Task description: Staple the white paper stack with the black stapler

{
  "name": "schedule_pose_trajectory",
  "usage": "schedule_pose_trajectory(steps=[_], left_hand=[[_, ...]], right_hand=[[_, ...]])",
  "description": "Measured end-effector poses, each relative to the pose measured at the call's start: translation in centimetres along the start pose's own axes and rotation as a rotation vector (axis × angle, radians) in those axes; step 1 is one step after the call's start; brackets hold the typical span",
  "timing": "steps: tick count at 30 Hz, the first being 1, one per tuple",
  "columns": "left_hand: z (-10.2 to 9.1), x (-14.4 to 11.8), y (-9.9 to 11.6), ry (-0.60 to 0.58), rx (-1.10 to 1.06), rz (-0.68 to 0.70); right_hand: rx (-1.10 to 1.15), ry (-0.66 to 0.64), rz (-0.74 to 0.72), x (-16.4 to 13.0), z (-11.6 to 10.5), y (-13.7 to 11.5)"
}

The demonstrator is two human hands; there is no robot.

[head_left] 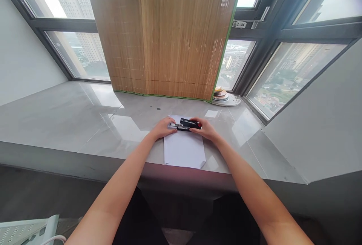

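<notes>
A black stapler [185,123] lies across a stack of white paper [184,150] on the grey stone windowsill. Its silver metal part sticks out at the left end, and a small red spot shows at the right end. My left hand [163,127] is closed, with thumb and fingers on that silver end. Around the black right end, my right hand [206,129] is closed with its thumb below and fingers above. The paper's two near corners are slightly curled, and its far part is partly covered by the stapler and my hands.
A bamboo blind [169,41] hangs in front of the window down to the sill. Several stacked plates [226,99] stand at the back right. Small dark staple-like strips [158,108] lie beyond the paper. The sill's front edge [113,157] runs close to me; a pale perforated plastic object [25,231] is at lower left.
</notes>
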State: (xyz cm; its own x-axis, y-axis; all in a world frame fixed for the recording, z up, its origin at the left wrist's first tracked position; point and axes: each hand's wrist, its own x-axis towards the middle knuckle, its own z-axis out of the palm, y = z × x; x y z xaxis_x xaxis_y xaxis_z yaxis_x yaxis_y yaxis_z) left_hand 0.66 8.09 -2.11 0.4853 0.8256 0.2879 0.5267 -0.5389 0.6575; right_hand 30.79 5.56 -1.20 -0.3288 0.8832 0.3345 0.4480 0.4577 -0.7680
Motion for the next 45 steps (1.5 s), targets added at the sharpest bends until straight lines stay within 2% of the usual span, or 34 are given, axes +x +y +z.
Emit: schedule_pose_trajectory(steps=[4,7,9,11,13,15,19,23,26,29,32,34,36,38,41,43,45], left_hand=[[-0.2,-0.2,0.5,0.052,-0.04,-0.02],[-0.6,-0.3,1.3,0.205,-0.155,-0.025],[-0.9,-0.2,1.8,0.329,-0.39,-0.034],[-1.2,0.0,2.2,0.397,-0.752,-0.093],[-1.4,0.3,2.4,0.373,-1.103,-0.21],[-1.5,0.4,2.5,0.299,-1.307,-0.322],[-1.2,0.6,2.6,0.156,-1.398,-0.412],[-1.0,0.7,2.5,0.06,-1.428,-0.447],[-0.9,0.8,2.3,0.061,-1.444,-0.489],[-0.8,1.0,2.1,0.078,-1.446,-0.521],[-0.9,1.0,2.2,0.082,-1.477,-0.525],[-1.0,1.0,2.3,0.121,-1.512,-0.512],[-1.3,0.9,2.3,0.205,-1.536,-0.484],[-1.5,0.9,2.2,0.333,-1.539,-0.45],[-1.9,0.9,1.9,0.505,-1.525,-0.404],[-2.1,0.8,2.0,0.539,-1.513,-0.38],[-2.3,0.7,2.3,0.514,-1.513,-0.359]], right_hand=[[-0.053,0.034,0.01,0.0,0.5,0.3],[-0.034,0.077,-0.013,-0.1,0.6,0.2],[-0.03,0.133,-0.048,-0.3,0.5,0.0],[-0.079,0.217,-0.123,-0.5,0.4,-0.6],[-0.18,0.286,-0.25,-0.6,0.4,-1.4],[-0.287,0.314,-0.415,-0.7,0.5,-2.2],[-0.478,0.208,-0.663,-1.0,0.9,-3.6],[-0.566,0.061,-0.72,-1.5,1.1,-4.4],[-0.572,0.006,-0.678,-1.6,1.1,-4.8],[-0.562,0.038,-0.633,-1.6,1.1,-4.8],[-0.483,0.226,-0.559,-1.2,1.3,-4.5],[-0.368,0.404,-0.419,-0.9,1.3,-4.0],[-0.209,0.5,-0.233,-0.7,1.3,-3.3],[-0.043,0.481,-0.082,-0.5,1.1,-2.4],[0.112,0.368,0.037,-0.4,1.0,-1.5],[0.162,0.287,0.084,-0.4,1.2,-1.2],[0.179,0.232,0.101,-0.3,1.5,-1.2]])
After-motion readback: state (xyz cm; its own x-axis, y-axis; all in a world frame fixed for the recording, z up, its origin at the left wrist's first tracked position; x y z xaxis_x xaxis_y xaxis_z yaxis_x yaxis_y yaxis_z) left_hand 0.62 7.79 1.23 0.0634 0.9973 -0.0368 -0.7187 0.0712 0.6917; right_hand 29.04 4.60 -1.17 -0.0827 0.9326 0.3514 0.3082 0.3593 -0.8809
